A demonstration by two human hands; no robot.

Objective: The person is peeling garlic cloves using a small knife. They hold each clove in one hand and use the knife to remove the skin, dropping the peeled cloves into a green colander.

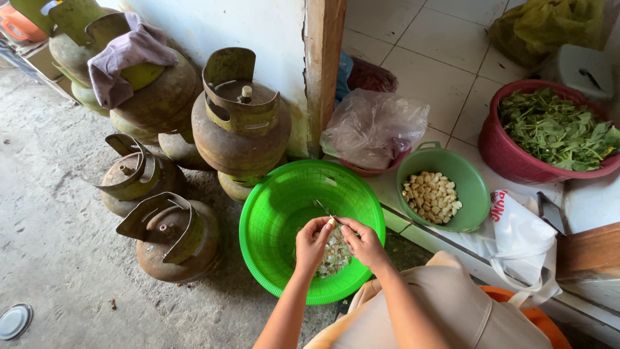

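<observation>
- Left hand (313,242) over the big green basket (271,213), fingers bent in and pinching a small pale garlic clove (332,222) at the tips.
- Right hand (363,242) just beside the left one, fingers curled tight around a small knife (321,207), thin blade poking out past the clove.
- Both hands touching at the fingertips, right above the middle of the basket.
- Down in the basket, under the hands, a little heap of pale garlic skins and bits (334,255).
- Basket sitting on the grey concrete floor (58,245), close to the person's knees.
- To the right of the basket, a smaller green bowl (475,194) with peeled cloves (431,197) inside, up on the white tiled step (439,58).
- Behind that bowl, a crumpled clear plastic bag (374,126) lying in a pink bowl.
- Farther right, a red basket (500,152) full of green leaves (555,129).
- Near the right knee, a white plastic bag (520,239).
- Left of the green basket, a bunch of rusty old gas tanks (239,129), some stacked, near the white wall.
- A purple-grey cloth (126,58) draped over one tank at the back.
- A round metal lid (13,321) on the floor, far off in the bottom left corner.
</observation>
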